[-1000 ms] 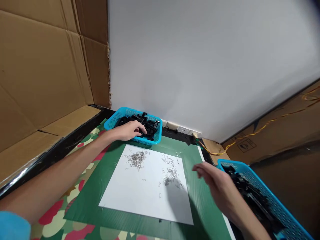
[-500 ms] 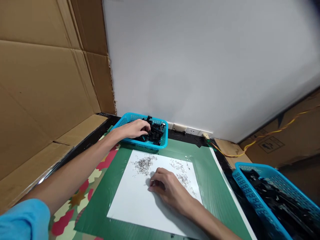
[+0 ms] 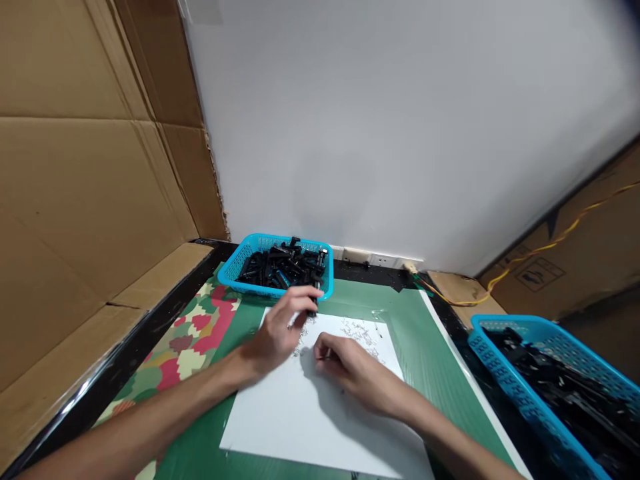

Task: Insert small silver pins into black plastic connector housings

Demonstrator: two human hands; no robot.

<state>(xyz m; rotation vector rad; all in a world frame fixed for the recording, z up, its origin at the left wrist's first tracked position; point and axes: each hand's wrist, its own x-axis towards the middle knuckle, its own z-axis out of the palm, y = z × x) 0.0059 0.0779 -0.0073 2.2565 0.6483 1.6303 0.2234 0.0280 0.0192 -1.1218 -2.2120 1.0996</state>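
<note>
My left hand (image 3: pixel 286 325) is raised over the far part of the white sheet (image 3: pixel 270 423), pinching a small black plastic part (image 3: pixel 314 305) between thumb and fingers. Just beyond it stands a blue basket (image 3: pixel 235 283) filled with similar black parts (image 3: pixel 283 263). Close by on the right, my right hand (image 3: pixel 353 373) is over the middle of the sheet, its fingertips pressed together; anything between them is too small to make out. Tiny metal pieces (image 3: pixel 361 331) lie scattered on the sheet, and another pile is mostly hidden behind my left hand.
A second blue basket (image 3: pixel 525 393) with black parts stands at the right. Beneath the sheet is a green mat (image 3: pixel 435 373), with a camouflage-patterned cover (image 3: pixel 187 340) to its left. Cardboard (image 3: pixel 95 200) walls the left side; power sockets (image 3: pixel 384 261) and a yellow cable (image 3: pixel 493 287) are at the back.
My left hand has come out of the far basket with a black part and moved nearer, over the sheet. My right hand stays over the sheet, still pinched, shifted slightly right in view.
</note>
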